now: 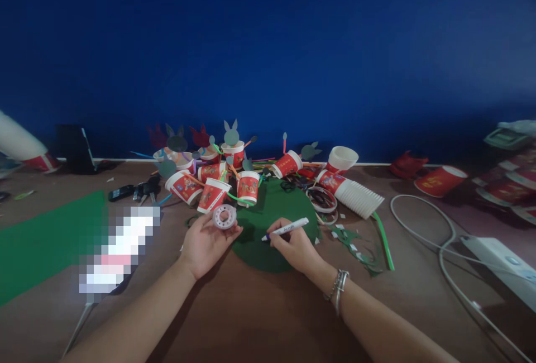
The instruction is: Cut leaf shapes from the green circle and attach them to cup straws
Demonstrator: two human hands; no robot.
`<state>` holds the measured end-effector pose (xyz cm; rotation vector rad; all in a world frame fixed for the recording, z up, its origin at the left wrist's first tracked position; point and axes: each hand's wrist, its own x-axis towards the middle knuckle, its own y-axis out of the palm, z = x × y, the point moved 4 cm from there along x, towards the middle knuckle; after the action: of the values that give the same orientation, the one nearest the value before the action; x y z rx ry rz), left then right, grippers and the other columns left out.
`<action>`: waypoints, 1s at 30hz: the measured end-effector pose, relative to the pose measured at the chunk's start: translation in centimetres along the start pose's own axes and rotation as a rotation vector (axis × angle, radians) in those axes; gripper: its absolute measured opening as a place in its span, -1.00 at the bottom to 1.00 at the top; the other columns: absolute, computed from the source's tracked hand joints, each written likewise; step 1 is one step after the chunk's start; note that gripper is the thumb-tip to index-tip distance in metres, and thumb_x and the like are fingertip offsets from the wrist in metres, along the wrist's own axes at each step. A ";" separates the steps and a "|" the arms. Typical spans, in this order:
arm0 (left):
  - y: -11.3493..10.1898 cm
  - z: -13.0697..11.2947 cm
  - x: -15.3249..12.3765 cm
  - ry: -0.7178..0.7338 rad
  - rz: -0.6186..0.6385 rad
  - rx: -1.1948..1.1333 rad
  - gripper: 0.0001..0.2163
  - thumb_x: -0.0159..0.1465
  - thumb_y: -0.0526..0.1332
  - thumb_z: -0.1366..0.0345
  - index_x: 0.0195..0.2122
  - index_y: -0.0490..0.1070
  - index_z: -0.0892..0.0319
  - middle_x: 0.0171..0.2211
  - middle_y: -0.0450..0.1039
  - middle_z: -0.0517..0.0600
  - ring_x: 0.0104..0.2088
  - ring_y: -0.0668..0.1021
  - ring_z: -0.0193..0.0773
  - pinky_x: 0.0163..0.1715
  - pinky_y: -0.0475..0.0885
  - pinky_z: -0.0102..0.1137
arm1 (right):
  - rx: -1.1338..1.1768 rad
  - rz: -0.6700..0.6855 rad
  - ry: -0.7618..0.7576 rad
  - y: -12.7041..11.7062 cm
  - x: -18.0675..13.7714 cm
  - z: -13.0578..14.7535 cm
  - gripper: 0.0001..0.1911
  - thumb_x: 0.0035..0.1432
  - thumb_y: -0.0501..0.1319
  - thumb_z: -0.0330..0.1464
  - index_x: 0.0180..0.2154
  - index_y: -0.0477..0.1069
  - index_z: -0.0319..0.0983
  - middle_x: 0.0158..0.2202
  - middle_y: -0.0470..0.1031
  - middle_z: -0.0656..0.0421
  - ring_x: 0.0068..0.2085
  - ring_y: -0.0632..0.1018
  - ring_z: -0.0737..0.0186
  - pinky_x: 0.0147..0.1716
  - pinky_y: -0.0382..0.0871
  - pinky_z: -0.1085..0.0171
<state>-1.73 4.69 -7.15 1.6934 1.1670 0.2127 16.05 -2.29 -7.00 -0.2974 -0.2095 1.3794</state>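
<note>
My left hand (205, 247) is turned palm up, fingers curled around a small whitish tape roll (225, 216) with a ring of holes. In my right hand (299, 248) a white marker (290, 228) is gripped between thumb and fingers. The marker's dark tip points left, just over a dark green paper circle (263, 257) lying on the table; whether it touches the paper I cannot tell. Beyond my hands several red paper cups (213, 195) lie tilted or stand, some with grey rabbit-head cutouts (231, 135) and coloured pipe cleaners (247, 202).
A stack of cups (352, 192) lies right of centre. Green paper scraps (355, 246) and a green strip (384, 243) are near it. A white cable (450, 273) loops by a power strip (500, 268). To the left are green paper (46, 246), keys (146, 189) and a pixelated bright object (121, 254).
</note>
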 end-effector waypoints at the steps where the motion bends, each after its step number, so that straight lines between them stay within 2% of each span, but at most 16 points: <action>1: 0.0 0.0 0.0 0.001 -0.001 0.001 -0.81 0.18 0.09 0.32 -0.36 0.45 0.31 -0.43 0.48 0.12 -0.40 0.52 -0.17 -0.15 0.45 -0.11 | 0.029 -0.019 0.000 -0.1 0.0 -0.1 -0.95 -0.03 0.11 -0.40 -0.47 0.32 -0.24 -0.59 0.32 0.27 -0.52 0.32 0.35 -0.54 0.17 0.39; 4: 0.0 -0.1 0.0 0.010 0.004 0.008 -0.81 0.18 0.09 0.32 -0.36 0.46 0.30 -0.41 0.49 0.12 -0.39 0.52 -0.17 -0.15 0.45 -0.11 | 0.050 -0.060 0.016 -0.4 0.1 -0.4 -0.95 -0.05 0.10 -0.42 -0.51 0.30 -0.23 -0.62 0.30 0.28 -0.55 0.31 0.37 -0.56 0.15 0.40; 10: -0.1 0.0 0.1 0.000 0.014 0.007 -0.80 0.19 0.09 0.32 -0.35 0.46 0.31 -0.40 0.49 0.13 -0.38 0.52 -0.17 -0.12 0.43 -0.11 | -0.064 -0.025 0.017 -0.4 0.1 -0.3 -0.93 -0.08 0.10 -0.45 -0.49 0.34 -0.24 -0.60 0.35 0.27 -0.52 0.34 0.35 -0.54 0.16 0.40; 21: 0.0 -0.1 0.0 0.005 0.003 -0.006 -0.81 0.18 0.09 0.33 -0.35 0.46 0.32 -0.41 0.48 0.13 -0.40 0.52 -0.17 -0.14 0.45 -0.11 | -0.108 -0.018 -0.003 -0.3 0.0 0.0 -0.93 -0.07 0.10 -0.46 -0.49 0.35 -0.24 -0.58 0.36 0.26 -0.51 0.36 0.35 -0.53 0.18 0.40; 30: 0.1 -0.1 -0.1 -0.008 -0.029 -0.005 -0.80 0.18 0.09 0.32 -0.33 0.46 0.30 -0.42 0.49 0.13 -0.41 0.52 -0.17 -0.17 0.46 -0.10 | -0.027 -0.054 0.013 -0.5 0.2 -0.5 -0.94 -0.07 0.10 -0.43 -0.50 0.34 -0.24 -0.60 0.32 0.27 -0.54 0.31 0.36 -0.57 0.15 0.41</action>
<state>-1.76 4.67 -7.03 1.6699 1.1837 0.1907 16.70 -2.26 -7.30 -0.3213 -0.2238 1.3214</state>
